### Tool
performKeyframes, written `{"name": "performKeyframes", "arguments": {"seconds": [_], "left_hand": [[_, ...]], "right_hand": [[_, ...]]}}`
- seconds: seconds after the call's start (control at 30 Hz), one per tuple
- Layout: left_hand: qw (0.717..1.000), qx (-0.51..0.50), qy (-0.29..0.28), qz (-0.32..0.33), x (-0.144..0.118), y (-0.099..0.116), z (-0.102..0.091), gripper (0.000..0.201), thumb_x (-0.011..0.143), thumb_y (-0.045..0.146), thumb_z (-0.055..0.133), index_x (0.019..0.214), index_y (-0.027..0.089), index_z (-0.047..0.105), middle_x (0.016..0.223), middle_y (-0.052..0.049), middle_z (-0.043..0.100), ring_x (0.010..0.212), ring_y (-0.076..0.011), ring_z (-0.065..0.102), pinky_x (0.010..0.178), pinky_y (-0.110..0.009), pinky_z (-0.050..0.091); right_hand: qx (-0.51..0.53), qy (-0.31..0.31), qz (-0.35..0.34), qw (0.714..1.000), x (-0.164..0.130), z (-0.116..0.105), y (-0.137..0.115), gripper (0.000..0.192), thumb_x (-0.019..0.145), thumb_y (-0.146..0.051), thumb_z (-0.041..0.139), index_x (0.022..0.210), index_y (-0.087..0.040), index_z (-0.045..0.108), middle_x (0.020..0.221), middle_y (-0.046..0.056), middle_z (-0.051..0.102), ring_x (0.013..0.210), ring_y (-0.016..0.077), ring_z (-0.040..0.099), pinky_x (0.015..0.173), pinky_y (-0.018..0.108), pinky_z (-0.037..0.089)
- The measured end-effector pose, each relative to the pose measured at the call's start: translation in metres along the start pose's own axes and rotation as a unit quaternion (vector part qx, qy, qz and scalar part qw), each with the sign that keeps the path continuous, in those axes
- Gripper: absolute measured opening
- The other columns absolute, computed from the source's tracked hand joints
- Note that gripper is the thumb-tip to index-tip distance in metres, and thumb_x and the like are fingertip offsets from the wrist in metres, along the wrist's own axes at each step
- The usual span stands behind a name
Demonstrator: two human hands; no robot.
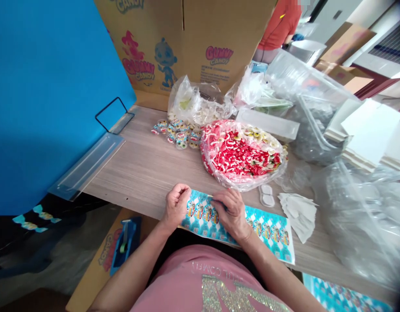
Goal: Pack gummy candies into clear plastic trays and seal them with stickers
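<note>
i observe the left hand resting at the left end of the printed sticker sheet, fingers curled shut with thumb pinched to fingertips; whether it grips anything i cannot tell. the right hand lies flat on the sheet, fingertips pressing its upper edge. the sheet lies along the near edge of the wooden table, just before the bag of red candies.
</note>
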State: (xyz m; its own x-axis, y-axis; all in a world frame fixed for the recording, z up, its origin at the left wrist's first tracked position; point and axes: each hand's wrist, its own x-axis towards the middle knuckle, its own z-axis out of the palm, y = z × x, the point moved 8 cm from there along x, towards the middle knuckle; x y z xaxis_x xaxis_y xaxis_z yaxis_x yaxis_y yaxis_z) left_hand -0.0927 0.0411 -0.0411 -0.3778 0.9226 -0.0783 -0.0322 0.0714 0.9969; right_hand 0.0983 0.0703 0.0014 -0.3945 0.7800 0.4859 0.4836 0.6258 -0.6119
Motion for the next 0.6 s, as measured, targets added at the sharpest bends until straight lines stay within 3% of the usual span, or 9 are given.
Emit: {"name": "performKeyframes", "arguments": {"seconds": [0.1,0.17,0.27,0.43,0.6], "left_hand": [[0.998,0.037,0.007,0.046,-0.001,0.007,-0.005,0.018,0.083,0.036,0.061,0.077,0.018,0.060,0.063,0.003,0.052,0.058,-0.0117,0.045,0.058,-0.023,0.038],[0.994,0.068,0.010,0.083,-0.002,0.013,-0.008,0.015,0.084,0.033,0.061,0.079,0.018,0.061,0.064,0.003,0.053,0.059,-0.0119,0.047,0.060,-0.024,0.038],[0.991,0.079,0.011,0.103,0.000,0.014,-0.009,0.013,0.084,0.031,0.060,0.080,0.019,0.061,0.065,0.002,0.055,0.061,-0.0123,0.049,0.062,-0.024,0.039],[0.998,0.006,0.044,0.039,0.008,0.000,-0.013,0.017,0.081,0.034,0.063,0.076,0.018,0.061,0.063,0.002,0.054,0.059,-0.0116,0.047,0.058,-0.023,0.039],[0.998,-0.045,0.047,-0.013,0.009,-0.008,-0.013,0.020,0.078,0.037,0.066,0.076,0.018,0.060,0.063,0.003,0.052,0.057,-0.0105,0.045,0.056,-0.022,0.038]], "right_hand": [[-0.006,-0.016,0.043,0.999,-0.002,-0.003,0.017,0.035,0.088,-0.030,0.067,0.123,-0.025,0.063,0.098,0.006,0.076,0.088,0.0233,0.068,0.086,0.045,0.048],[-0.004,-0.057,0.057,0.997,-0.002,-0.002,0.027,0.030,0.088,-0.035,0.067,0.116,-0.025,0.068,0.093,0.006,0.076,0.086,0.0234,0.069,0.082,0.042,0.050],[-0.003,-0.080,0.062,0.995,-0.002,-0.004,0.031,0.013,0.089,-0.035,0.067,0.090,-0.024,0.075,0.077,0.003,0.073,0.076,0.0209,0.068,0.075,0.038,0.049],[-0.052,-0.001,-0.011,0.999,-0.006,-0.009,0.012,0.009,0.092,-0.028,0.066,0.091,-0.025,0.075,0.080,0.002,0.075,0.077,0.0197,0.067,0.082,0.040,0.046],[-0.128,0.001,-0.093,0.987,-0.015,-0.003,-0.001,0.022,0.092,-0.017,0.062,0.108,-0.027,0.072,0.095,0.002,0.078,0.080,0.0187,0.067,0.084,0.041,0.041]]}}
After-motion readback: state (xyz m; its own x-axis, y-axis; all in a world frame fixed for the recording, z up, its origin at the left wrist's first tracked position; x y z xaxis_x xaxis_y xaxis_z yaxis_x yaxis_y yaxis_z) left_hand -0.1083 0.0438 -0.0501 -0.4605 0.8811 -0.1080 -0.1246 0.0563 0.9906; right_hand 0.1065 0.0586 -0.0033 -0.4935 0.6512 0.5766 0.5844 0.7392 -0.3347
